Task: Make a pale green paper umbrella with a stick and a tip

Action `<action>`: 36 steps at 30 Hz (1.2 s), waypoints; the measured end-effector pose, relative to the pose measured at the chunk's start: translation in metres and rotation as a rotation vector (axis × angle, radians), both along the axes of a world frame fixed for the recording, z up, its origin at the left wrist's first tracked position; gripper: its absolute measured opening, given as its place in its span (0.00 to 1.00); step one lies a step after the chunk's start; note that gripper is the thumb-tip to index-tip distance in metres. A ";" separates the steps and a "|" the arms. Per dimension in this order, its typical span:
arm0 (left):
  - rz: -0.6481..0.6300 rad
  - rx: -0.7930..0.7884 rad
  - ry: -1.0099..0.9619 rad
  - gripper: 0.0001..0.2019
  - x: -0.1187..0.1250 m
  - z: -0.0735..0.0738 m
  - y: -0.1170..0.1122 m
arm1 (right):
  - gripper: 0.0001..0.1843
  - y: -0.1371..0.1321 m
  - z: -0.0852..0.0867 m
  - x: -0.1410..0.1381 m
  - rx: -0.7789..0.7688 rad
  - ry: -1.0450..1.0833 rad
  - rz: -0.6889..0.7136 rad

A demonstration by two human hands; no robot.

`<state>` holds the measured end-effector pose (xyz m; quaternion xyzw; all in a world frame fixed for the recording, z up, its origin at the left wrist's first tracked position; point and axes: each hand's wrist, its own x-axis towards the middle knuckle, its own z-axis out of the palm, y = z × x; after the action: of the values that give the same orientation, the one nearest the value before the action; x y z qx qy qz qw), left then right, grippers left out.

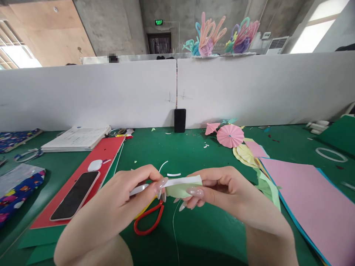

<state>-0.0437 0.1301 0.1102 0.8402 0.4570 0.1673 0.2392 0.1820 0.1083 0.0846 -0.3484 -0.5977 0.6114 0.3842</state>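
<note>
My left hand point(130, 192) and my right hand point(222, 190) meet over the green table point(194, 229), both pinching a small folded piece of pale green paper point(181, 189) with a white strip point(183, 181) along its top edge. The left fingers grip the left end, where a white strip end point(138, 189) sticks out. The right fingers hold the right part of the paper. Red-handled scissors point(148, 221) lie on the table just under my left hand. A thin white thread point(174, 229) trails down from the paper.
A phone point(74, 195) lies on a red sheet point(83, 173) at left, with a white oval object point(95, 165) beside it. Pink paper point(310, 203) and pink point(230, 135) and yellow point(245, 154) paper umbrellas lie at right. White dividers point(177, 92) close the back, with a black phone point(180, 120) leaning there.
</note>
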 end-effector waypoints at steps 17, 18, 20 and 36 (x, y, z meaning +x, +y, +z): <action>-0.007 -0.001 -0.045 0.12 -0.002 0.001 -0.002 | 0.10 -0.002 -0.001 -0.001 0.067 -0.067 0.011; -0.007 0.000 -0.046 0.12 -0.002 0.001 -0.003 | 0.10 -0.002 -0.001 -0.001 0.070 -0.067 0.008; -0.010 -0.004 -0.045 0.12 -0.002 0.001 -0.003 | 0.10 -0.002 0.000 -0.001 0.082 -0.067 0.007; -0.016 -0.075 -0.028 0.12 -0.006 0.000 -0.005 | 0.15 -0.003 -0.003 -0.003 0.083 0.046 -0.011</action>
<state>-0.0495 0.1254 0.1097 0.8319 0.4528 0.1597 0.2784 0.1792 0.1051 0.0813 -0.3212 -0.6116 0.5918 0.4154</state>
